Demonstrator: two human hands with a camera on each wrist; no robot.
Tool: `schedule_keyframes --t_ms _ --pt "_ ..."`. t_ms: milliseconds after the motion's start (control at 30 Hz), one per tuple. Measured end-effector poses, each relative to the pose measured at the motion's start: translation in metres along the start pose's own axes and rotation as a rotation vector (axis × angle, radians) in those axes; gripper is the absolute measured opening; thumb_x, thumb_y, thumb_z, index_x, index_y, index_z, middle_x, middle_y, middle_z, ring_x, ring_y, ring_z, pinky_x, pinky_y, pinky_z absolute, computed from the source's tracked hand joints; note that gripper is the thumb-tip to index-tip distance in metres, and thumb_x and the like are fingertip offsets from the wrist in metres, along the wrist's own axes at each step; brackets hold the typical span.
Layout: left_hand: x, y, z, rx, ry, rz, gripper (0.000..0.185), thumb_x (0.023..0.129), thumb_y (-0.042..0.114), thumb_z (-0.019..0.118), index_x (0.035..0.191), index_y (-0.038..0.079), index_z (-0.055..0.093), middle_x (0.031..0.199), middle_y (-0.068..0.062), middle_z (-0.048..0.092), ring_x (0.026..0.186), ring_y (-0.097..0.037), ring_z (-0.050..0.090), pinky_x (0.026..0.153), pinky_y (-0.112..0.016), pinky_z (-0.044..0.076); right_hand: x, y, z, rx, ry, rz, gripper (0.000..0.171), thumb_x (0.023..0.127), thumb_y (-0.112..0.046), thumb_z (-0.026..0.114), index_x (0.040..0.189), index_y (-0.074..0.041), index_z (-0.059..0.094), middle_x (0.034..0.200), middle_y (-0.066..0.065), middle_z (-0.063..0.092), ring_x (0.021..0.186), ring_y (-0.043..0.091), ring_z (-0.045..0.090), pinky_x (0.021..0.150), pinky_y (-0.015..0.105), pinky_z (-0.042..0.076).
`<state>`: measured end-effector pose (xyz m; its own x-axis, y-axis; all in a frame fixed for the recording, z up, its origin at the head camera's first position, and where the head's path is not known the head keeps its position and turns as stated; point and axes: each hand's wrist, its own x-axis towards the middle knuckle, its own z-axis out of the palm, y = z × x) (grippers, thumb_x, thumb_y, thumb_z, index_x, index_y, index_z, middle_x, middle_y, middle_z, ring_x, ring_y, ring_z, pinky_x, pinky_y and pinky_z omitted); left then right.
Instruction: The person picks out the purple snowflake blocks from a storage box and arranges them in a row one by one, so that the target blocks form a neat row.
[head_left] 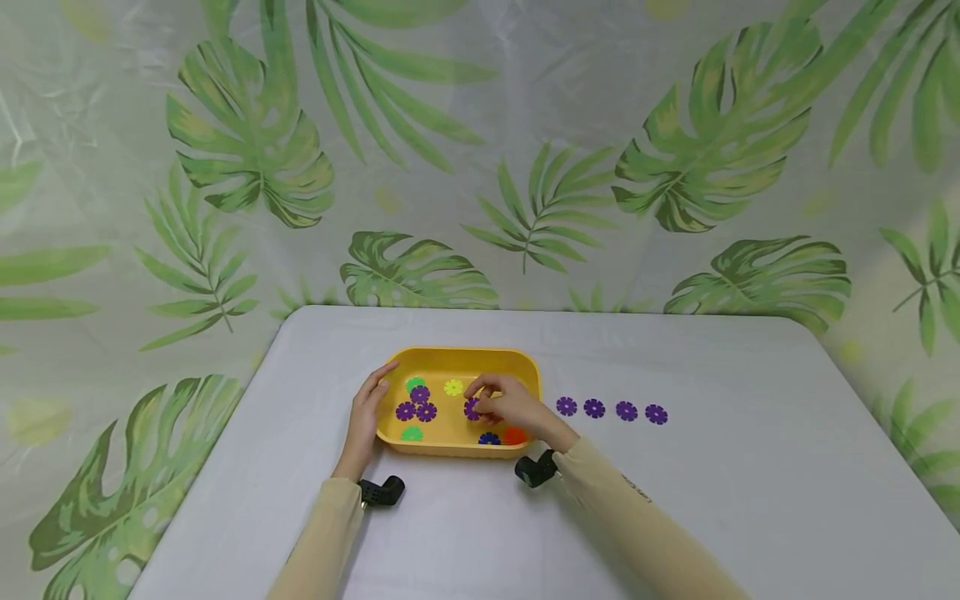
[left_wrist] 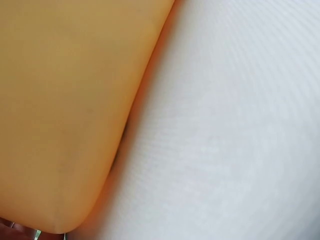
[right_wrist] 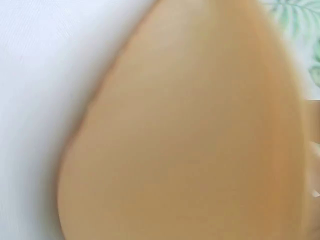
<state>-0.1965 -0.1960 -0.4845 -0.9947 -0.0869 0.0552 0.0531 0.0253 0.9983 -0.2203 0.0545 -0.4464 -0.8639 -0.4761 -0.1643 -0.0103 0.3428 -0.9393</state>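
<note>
**Right hand pinches a purple disc inside the yellow tray**

A yellow tray point(head_left: 457, 360) sits on the white worktop point(head_left: 750, 483), near its middle. The left hand point(head_left: 367, 412) rests against the tray's left wall, fingers fairly straight along the rim and gripping nothing. The right hand point(head_left: 510, 406) reaches into the tray from the right side, its fingertips curled and pinching a purple flower-shaped disc point(head_left: 471, 408) just above the tray floor.

More discs lie in the tray between the two hands: three purple discs point(head_left: 417, 406) clustered near the left hand, a green one point(head_left: 414, 384) just behind them, another green one point(head_left: 411, 434) by the front wall, and a yellow one point(head_left: 453, 387) near the middle. A blue disc point(head_left: 489, 438) and an orange disc point(head_left: 514, 435) lie under the right wrist.

Outside the tray, to its right, four purple discs point(head_left: 611, 409) lie in a row on the worktop, apart from one another.

Both wrist views show only blurred tray wall and worktop.
</note>
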Motion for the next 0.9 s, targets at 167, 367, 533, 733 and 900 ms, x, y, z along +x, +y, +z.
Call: schedule_keyframes --t_ms 167,367,533,733,900 --pt "0.004 -0.014 -0.001 0.013 0.019 0.018 0.038 0.105 0.016 0.034 0.138 0.01 0.05 0.147 -0.005 0.04 0.14 -0.02 0.024 0.115 -0.042 0.012 -0.018 0.001 -0.038 0.026 0.014 -0.016 0.021 0.093 -0.003 0.055 0.112 0.006 0.059 0.092 0.011 0.054 0.07 0.018 0.055 0.068 0.031 0.056" --pt "0.005 -0.015 -0.001 0.022 0.021 0.032 0.037 0.105 0.019 0.034 0.137 0.013 0.051 0.146 -0.003 0.041 0.139 -0.018 0.026 0.115 -0.041 0.013 -0.046 0.015 -0.09 0.011 0.087 -0.022 0.026 0.096 -0.006 0.052 0.118 0.008 0.054 0.095 0.015 0.056 0.07 0.02 0.053 0.068 0.033 0.055" --pt "0.005 -0.014 -0.002 0.027 0.016 0.032 0.037 0.105 0.019 0.034 0.138 0.014 0.05 0.146 -0.002 0.041 0.138 -0.016 0.027 0.115 -0.039 0.014 -0.076 0.044 -0.134 0.023 0.168 -0.016 0.027 0.098 -0.008 0.048 0.118 0.01 0.051 0.091 0.013 0.055 0.068 0.017 0.053 0.064 0.032 0.055" --pt "0.005 -0.015 -0.002 0.027 0.022 0.034 0.037 0.105 0.018 0.035 0.137 0.013 0.051 0.145 -0.002 0.042 0.138 -0.016 0.027 0.115 -0.039 0.015 -0.114 0.087 -0.177 -0.028 0.296 0.064 0.031 0.099 -0.009 0.046 0.121 0.013 0.048 0.088 0.011 0.055 0.068 0.014 0.055 0.063 0.029 0.054" --pt "0.005 -0.015 -0.001 0.024 0.017 0.059 0.037 0.105 0.018 0.036 0.137 0.01 0.051 0.144 -0.005 0.044 0.138 -0.017 0.027 0.115 -0.039 0.014 -0.137 0.115 -0.195 -0.083 0.381 0.169 0.032 0.099 -0.006 0.042 0.121 0.016 0.046 0.091 0.013 0.058 0.065 0.013 0.057 0.06 0.027 0.054"
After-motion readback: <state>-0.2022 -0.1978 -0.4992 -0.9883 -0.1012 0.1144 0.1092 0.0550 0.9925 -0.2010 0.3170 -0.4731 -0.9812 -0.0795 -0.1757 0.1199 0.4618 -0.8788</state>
